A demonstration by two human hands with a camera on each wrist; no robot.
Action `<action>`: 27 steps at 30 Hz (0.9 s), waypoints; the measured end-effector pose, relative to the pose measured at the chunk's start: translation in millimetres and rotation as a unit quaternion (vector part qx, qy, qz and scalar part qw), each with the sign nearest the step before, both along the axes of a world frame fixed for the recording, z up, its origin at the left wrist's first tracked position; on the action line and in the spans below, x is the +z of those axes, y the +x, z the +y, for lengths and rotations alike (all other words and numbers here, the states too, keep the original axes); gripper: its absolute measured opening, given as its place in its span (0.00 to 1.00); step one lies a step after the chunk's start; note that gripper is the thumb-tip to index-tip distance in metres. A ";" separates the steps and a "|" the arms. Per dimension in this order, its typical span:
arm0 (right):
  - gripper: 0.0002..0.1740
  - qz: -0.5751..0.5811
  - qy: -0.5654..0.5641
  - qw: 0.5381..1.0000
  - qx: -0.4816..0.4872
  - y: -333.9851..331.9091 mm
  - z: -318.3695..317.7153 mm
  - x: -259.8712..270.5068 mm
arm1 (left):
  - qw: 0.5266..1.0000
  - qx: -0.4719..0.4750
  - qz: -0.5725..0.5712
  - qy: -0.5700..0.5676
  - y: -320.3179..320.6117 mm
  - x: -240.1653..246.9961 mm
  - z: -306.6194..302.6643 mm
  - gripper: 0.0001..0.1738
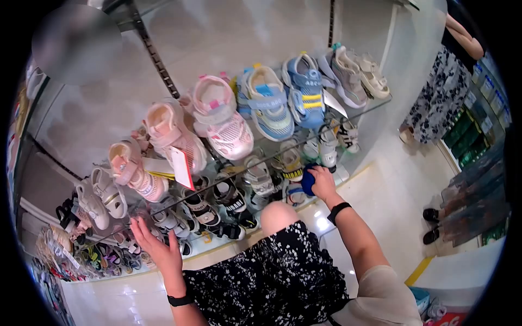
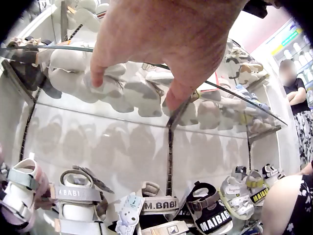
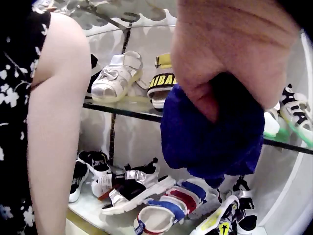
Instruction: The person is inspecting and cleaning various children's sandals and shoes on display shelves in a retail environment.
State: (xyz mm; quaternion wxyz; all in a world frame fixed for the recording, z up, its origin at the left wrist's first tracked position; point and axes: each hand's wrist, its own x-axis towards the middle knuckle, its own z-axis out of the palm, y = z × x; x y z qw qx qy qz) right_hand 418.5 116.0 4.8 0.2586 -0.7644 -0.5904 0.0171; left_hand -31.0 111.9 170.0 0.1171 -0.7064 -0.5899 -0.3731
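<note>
My right hand (image 1: 322, 183) grips a bunched dark blue cloth (image 3: 210, 132) at the edge of the lower glass shelf (image 3: 142, 111), near the right end. In the right wrist view the thumb and fingers curl into the cloth, beside a yellow and black sandal (image 3: 160, 89). My left hand (image 1: 157, 249) has its fingers spread at the front edge of the upper glass shelf (image 2: 73, 47), below white shoes (image 1: 110, 194). The left wrist view shows its fingers hanging apart over that edge, holding nothing; whether they touch the glass I cannot tell.
Pink shoes (image 1: 223, 119) and blue shoes (image 1: 266, 103) line the upper shelf, one with a hanging tag (image 1: 182, 167). Sandals stand on the shelves below. My knee (image 1: 278, 217) is close to the shelf front. Two people stand at the right, one in a patterned skirt (image 1: 439, 92).
</note>
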 end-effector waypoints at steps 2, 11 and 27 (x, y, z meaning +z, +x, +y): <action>0.23 -0.012 0.020 1.000 0.015 1.3 -11.5 -9.7 | 1.000 0.009 0.013 0.013 -0.5 -5.0 2.5 0.47; 0.33 0.230 0.063 0.969 -0.068 42.2 -32.5 9.4 | 0.999 -0.023 -0.023 0.018 -3.8 -7.4 -1.9 0.41; 0.26 0.108 -0.172 0.974 -0.097 108.1 49.5 65.7 | 0.957 -0.156 -0.066 -0.234 20.3 -113.0 -47.5 0.17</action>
